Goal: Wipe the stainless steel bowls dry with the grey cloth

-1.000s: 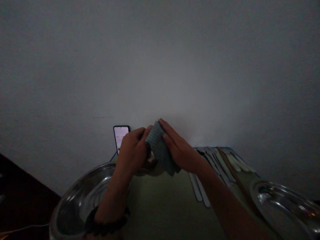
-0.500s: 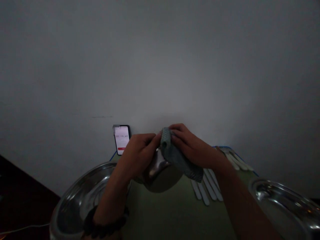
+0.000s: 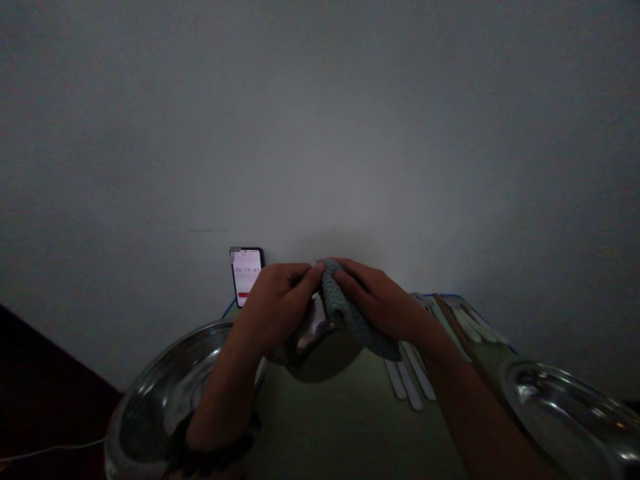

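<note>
My left hand (image 3: 277,303) is closed around a shiny metal vessel (image 3: 327,357), perhaps a bowl or cup; its shape is partly hidden by my fingers and the cloth. The vessel is held tilted above the table. In my closed right hand (image 3: 380,300) is a grey-green knitted cloth (image 3: 345,317), pressed over the vessel's right side near the upper edge. The fingertips of both hands almost meet there. Part of the cloth hangs below my right hand.
Left stands a large metal basin (image 3: 145,393), and another metal basin (image 3: 575,400) stands at the right. Several white-handled utensils (image 3: 410,383) lie by my right wrist, more white-handled ones (image 3: 477,323) farther back. A phone (image 3: 247,273) showing a timer leans against the wall (image 3: 320,133).
My right hand has shifted slightly left and down with the cloth along the vessel. My left hand keeps its grip. The view has moved slightly.
</note>
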`<move>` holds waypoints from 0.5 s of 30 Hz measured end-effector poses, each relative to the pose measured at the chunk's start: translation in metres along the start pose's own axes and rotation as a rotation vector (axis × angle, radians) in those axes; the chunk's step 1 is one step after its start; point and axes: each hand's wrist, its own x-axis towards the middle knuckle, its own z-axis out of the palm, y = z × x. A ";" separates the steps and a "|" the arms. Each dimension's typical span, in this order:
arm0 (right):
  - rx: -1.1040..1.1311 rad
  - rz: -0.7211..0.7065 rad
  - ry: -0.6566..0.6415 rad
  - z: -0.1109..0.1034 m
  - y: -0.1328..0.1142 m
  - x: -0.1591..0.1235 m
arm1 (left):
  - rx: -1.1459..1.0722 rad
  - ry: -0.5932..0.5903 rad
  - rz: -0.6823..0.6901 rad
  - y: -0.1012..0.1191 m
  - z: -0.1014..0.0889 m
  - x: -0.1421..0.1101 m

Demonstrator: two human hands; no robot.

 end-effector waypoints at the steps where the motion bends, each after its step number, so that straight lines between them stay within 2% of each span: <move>1: -0.020 0.007 0.027 0.003 0.000 0.001 | -0.011 0.003 0.001 0.000 -0.001 -0.001; 6: -0.056 0.023 0.073 -0.006 -0.002 -0.001 | -0.206 -0.047 -0.019 0.001 0.000 -0.003; 10: 0.090 0.038 0.092 -0.018 -0.001 -0.004 | -0.471 -0.003 -0.128 0.000 0.004 -0.003; 12: 0.211 0.081 0.164 -0.020 0.004 -0.004 | -0.572 0.101 -0.189 0.000 0.006 -0.001; 15: 0.302 0.157 0.339 -0.017 0.019 0.000 | -0.706 0.399 -0.240 -0.001 0.009 0.004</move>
